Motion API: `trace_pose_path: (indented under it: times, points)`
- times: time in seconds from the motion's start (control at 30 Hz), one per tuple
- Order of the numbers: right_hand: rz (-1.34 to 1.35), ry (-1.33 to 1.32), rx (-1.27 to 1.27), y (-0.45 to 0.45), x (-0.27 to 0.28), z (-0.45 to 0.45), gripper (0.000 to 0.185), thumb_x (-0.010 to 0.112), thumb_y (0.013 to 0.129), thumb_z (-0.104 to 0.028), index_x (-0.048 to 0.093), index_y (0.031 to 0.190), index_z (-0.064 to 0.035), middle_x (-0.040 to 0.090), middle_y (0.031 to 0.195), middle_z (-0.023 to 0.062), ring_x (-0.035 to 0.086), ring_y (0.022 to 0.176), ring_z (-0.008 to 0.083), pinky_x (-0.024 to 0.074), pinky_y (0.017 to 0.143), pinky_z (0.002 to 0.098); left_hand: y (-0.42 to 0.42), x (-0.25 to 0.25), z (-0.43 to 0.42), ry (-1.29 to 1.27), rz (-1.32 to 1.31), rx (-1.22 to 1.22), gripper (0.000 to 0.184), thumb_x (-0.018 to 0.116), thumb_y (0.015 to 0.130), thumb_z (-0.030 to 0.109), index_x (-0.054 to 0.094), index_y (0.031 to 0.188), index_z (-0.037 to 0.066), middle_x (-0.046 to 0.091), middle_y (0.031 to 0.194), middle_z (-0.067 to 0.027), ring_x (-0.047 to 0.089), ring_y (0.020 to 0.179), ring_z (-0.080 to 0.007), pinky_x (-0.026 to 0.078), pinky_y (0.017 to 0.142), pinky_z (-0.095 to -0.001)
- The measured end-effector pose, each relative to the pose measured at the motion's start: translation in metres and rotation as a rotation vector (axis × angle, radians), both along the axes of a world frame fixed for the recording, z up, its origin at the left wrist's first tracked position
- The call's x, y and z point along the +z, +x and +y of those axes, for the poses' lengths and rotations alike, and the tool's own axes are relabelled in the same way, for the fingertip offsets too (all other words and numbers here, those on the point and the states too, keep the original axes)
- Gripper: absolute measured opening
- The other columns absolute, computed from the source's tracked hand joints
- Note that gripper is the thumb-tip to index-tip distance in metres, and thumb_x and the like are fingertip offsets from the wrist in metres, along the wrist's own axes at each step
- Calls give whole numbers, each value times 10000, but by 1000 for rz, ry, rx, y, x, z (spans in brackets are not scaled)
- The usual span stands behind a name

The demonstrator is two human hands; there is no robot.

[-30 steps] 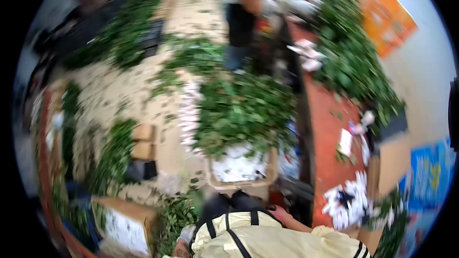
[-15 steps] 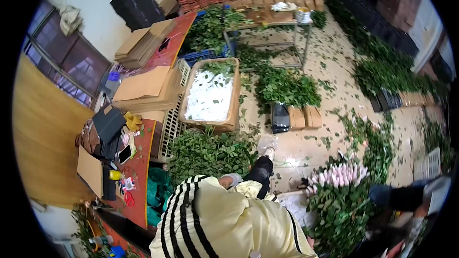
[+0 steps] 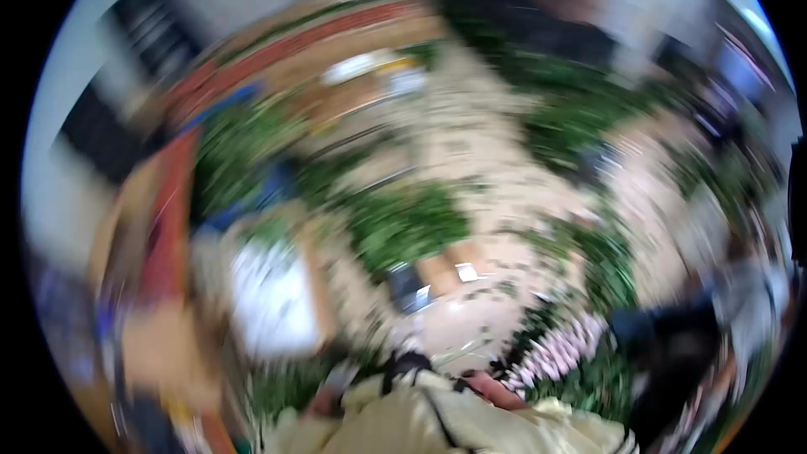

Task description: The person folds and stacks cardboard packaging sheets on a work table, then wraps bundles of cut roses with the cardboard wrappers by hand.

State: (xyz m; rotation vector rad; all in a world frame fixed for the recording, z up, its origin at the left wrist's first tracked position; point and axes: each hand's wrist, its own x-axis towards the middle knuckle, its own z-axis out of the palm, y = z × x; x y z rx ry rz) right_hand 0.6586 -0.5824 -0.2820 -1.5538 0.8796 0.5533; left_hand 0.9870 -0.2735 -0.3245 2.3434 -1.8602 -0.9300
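Observation:
The whole head view is smeared by motion. My left hand [image 3: 324,401] is low in front of my pale yellow jacket [image 3: 395,420], beside leafy green stems. A greyish-white patch [image 3: 343,376] lies at its fingers; whether it is held is too blurred to say. My right hand [image 3: 498,390] reaches out from the jacket, nearest to a bunch of flowers with pale pink wrapped heads [image 3: 556,353] and green leaves. Its fingers are blurred, and I cannot tell whether it touches the bunch.
A tan bin with white contents [image 3: 315,286] stands ahead to the left, by a red-topped table [image 3: 172,227]. Leafy bundles with dark and brown wrapped ends [image 3: 439,273] lie on the leaf-strewn floor. Another person's dark-trousered leg [image 3: 656,324] is close on the right.
My view has swung to the right, so the bin and table sit further left and lower. My right hand has come into view near the pink flowers; my left hand appears further left and lower.

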Motion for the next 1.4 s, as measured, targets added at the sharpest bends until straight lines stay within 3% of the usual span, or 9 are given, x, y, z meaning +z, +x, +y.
trace_pose_path:
  times: [0.07, 0.13, 0.4, 0.5, 0.63, 0.8, 1.03, 1.27, 1.4]
  points:
    - [-17, -133, 179, 58, 21, -29, 497, 585, 805, -410, 592, 1151, -53, 608, 1149, 153, 574, 1059, 261, 431, 929, 334, 30, 3, -52, 167, 657, 983, 427, 379, 933, 166, 411, 1334, 25, 370, 1392, -190, 392, 1246, -328, 309, 1039, -397]
    - [-163, -195, 78, 85, -12, -44, 534, 581, 787, -404, 563, 1191, -56, 607, 1148, 162, 568, 1066, 292, 421, 945, 352, 29, 20, -88, 137, 770, 1181, 441, 388, 926, 188, 409, 1336, 26, 370, 1393, -192, 392, 1248, -333, 310, 1038, -399]
    - [151, -367, 63, 84, -11, -126, 548, 564, 754, -406, 558, 1224, -126, 563, 1207, 180, 538, 1111, 340, 418, 953, 396, 26, 47, -105, 104, 755, 1120, 508, 425, 899, 277, 403, 1341, 29, 372, 1394, -200, 388, 1253, -352, 312, 1035, -406]
    - [-457, -528, 1103, 39, -88, -163, 339, 608, 787, -290, 644, 1090, -142, 624, 1001, 170, 599, 861, 290, 471, 688, 388, -60, 37, -37, 141, 713, 1272, 536, 438, 889, 310, 400, 1344, 30, 373, 1395, -203, 387, 1255, -359, 312, 1034, -409]
    - [185, -112, 522, 68, -63, -222, 260, 601, 800, -286, 637, 990, -111, 606, 890, 137, 563, 771, 249, 443, 628, 376, -142, 4, 2, 191, 449, 1327, 567, 446, 855, 383, 432, 1327, 70, 476, 1308, -193, 454, 1188, -367, 369, 981, -399]
    - [212, -204, 621, 124, -56, -243, 216, 593, 817, -280, 627, 866, -73, 582, 751, 95, 518, 658, 199, 408, 553, 361, -124, 97, 1, 102, 646, 1629, 512, 510, 849, 341, 470, 1276, 61, 603, 1125, -192, 565, 1040, -363, 453, 846, -416]
    - [232, -195, 451, 263, -26, -173, 136, 688, 765, -162, 574, 742, -93, 494, 550, 13, 402, 375, 137, 310, 355, 301, -139, 18, 46, -61, 909, 1759, 470, 519, 862, 309, 495, 1250, 44, 588, 1162, -172, 568, 1040, -326, 452, 854, -394]
    - [-24, 38, 636, 310, -39, -75, 332, 656, 772, -262, 670, 1041, -68, 679, 957, 69, 605, 899, 171, 458, 828, 321, -57, 99, 96, -48, 736, 1684, 447, 505, 873, 251, 491, 1237, -8, 547, 1226, -154, 553, 1080, -267, 435, 901, -341]
    - [-88, -183, 624, 363, -11, -33, 340, 678, 760, -306, 680, 1013, -78, 682, 931, 82, 636, 840, 182, 489, 760, 327, 9, 197, 94, -477, 695, 1677, 432, 489, 897, 225, 455, 1291, 51, 542, 1235, -108, 539, 1075, -205, 427, 909, -311]
